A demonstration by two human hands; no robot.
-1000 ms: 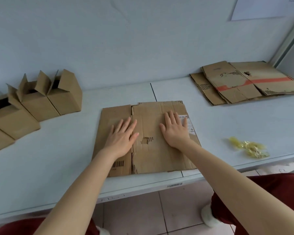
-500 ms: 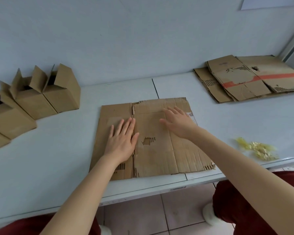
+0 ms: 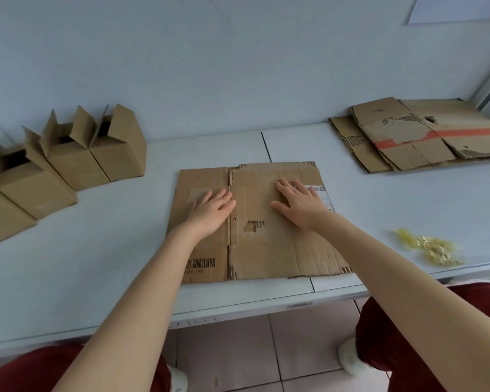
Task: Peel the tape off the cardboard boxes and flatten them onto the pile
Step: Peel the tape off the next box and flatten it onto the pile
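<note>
A flattened cardboard box (image 3: 277,250) lies on the white table in front of me, with a torn patch near its middle and a barcode at its lower left. My left hand (image 3: 211,212) rests flat on its left panel, fingers spread. On its right half my right hand (image 3: 301,203) presses palm down, partly covering a white label. The pile of flattened boxes (image 3: 416,137), one with an orange stripe, lies at the far right by the wall. Several upright open boxes (image 3: 68,157) stand at the far left.
A crumpled wad of yellowish peeled tape (image 3: 430,246) lies on the table (image 3: 96,250) right of the flat box, near the front edge. The wall runs close behind the table. My knees in dark red trousers show below the table edge.
My right hand lifted and slid a little to the right across the cardboard, then settled flat again. The left hand stayed pressed on the left panel. The view moved closer.
</note>
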